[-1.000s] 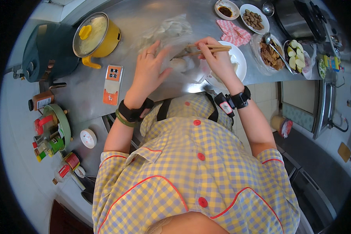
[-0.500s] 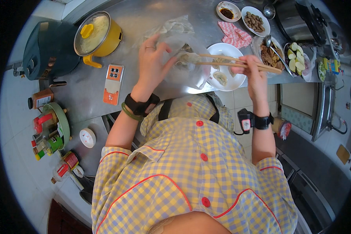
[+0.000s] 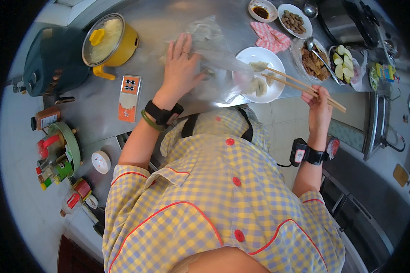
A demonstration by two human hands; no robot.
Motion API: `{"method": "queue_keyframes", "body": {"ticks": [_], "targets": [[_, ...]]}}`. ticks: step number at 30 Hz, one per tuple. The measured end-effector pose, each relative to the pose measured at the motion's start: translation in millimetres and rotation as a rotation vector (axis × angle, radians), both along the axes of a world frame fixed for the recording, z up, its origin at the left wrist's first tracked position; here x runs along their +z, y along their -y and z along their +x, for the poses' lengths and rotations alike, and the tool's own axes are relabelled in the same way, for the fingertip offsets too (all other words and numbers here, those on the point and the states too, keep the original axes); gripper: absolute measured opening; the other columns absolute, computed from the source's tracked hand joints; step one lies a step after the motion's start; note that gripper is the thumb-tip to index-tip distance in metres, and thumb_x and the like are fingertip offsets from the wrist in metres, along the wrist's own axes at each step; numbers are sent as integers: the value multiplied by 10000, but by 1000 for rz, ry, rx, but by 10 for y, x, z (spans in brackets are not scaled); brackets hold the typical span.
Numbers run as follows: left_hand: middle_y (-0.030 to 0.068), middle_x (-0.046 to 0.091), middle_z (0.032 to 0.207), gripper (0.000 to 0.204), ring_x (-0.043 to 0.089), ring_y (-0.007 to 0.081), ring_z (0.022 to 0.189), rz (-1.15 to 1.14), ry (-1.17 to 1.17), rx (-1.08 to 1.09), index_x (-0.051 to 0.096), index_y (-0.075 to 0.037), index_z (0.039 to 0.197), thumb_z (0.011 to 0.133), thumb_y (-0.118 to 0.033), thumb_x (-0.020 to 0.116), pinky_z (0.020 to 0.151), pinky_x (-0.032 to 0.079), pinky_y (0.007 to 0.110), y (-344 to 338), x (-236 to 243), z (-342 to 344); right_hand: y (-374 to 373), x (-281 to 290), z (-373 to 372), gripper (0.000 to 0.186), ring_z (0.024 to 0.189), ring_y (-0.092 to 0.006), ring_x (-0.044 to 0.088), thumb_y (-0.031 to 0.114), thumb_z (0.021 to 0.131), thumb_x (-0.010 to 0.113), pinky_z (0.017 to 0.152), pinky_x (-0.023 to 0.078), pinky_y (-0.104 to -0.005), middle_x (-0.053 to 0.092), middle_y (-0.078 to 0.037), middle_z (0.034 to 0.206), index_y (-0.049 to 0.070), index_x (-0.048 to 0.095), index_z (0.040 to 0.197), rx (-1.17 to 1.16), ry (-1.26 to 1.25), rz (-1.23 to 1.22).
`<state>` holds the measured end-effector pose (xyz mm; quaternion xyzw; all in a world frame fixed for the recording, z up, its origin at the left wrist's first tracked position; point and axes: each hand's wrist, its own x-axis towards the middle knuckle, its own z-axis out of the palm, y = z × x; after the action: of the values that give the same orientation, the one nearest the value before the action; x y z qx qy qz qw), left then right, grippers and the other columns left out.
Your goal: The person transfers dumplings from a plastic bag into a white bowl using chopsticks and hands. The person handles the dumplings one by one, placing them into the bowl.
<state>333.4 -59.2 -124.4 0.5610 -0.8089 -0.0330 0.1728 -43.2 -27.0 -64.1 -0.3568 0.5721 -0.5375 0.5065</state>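
A pair of wooden chopsticks is gripped in my right hand, which is beyond the counter's front edge. Their tips reach over a white plate, close to the pale dumplings lying on it. My left hand rests on a crumpled clear plastic bag, palm down with the fingers stretched out. Part of the bag overlaps the left rim of the plate. What lies inside the bag is hard to make out through the plastic.
Left on the steel counter stand a yellow pot with a glass lid, a dark green appliance and a phone. Behind the plate lie a checked cloth, a bowl of dark sauce and several filled dishes.
The chopsticks have moved right, from the bag's mouth to over the plate, where another dumpling appears. My left hand has gone from holding the bag up to lying flat on it.
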Motion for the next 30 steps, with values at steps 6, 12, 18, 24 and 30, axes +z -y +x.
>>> {"method": "queue_keyframes", "body": {"ticks": [6,12,18,24,30], "targets": [[183,291,1454,380,206,355,1370,-11,-35,6,609,-72,956,640,-210,769,1100,183,510,1,10,-48,-43,66,-19,268,699,-212,649,245,957,469,666,524,-302,619,-127,852,-11,548,980,-32,-62,-10],[165,351,1423,326,252,350,1348,-84,33,-58,650,-162,925,609,-127,722,1099,190,511,23,-14,23,-34,273,435,241,663,-175,634,226,962,457,644,509,-274,620,-106,819,3,550,964,161,-41,-34],[142,273,1478,315,214,344,1371,-27,-2,-49,676,-134,894,587,-65,695,1110,165,515,-162,1,24,225,-291,1295,176,711,-132,633,166,950,491,651,495,-238,595,-49,843,9,565,923,435,-64,-38],[188,343,1425,347,246,342,1355,-76,110,52,663,-116,934,591,-75,693,1112,154,507,-251,126,112,341,-493,1491,171,736,-194,669,138,951,472,687,538,-261,602,-93,916,-17,542,932,465,-124,45],[204,385,1384,383,266,355,1343,-67,63,82,625,-108,988,611,-59,666,1092,153,547,-215,142,126,227,-121,1072,212,721,-190,675,192,949,491,645,543,-267,636,-105,835,-3,568,920,326,1,66]]}}
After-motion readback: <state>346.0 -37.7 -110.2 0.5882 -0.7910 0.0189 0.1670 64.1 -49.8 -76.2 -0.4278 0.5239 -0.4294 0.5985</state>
